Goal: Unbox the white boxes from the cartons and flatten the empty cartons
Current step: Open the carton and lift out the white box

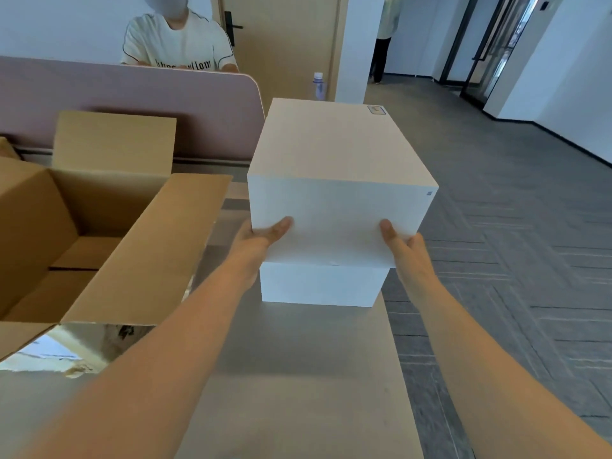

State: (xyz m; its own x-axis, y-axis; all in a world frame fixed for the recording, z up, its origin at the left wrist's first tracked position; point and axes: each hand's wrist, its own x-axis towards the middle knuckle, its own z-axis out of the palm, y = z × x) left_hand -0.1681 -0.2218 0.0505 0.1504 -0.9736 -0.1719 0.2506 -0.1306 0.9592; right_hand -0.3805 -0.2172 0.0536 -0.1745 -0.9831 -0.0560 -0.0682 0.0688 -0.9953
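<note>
I held a white box (337, 180) between my two hands, left hand (261, 235) on its near left corner and right hand (402, 245) on its near right, thumbs pressed on the front face. It sat over a second white box (319, 284) standing on the grey table (298, 376). To the left stood an open brown carton (109, 233), flaps raised. A person in a pale T-shirt (178, 41) sat behind a pink divider (132, 104).
</note>
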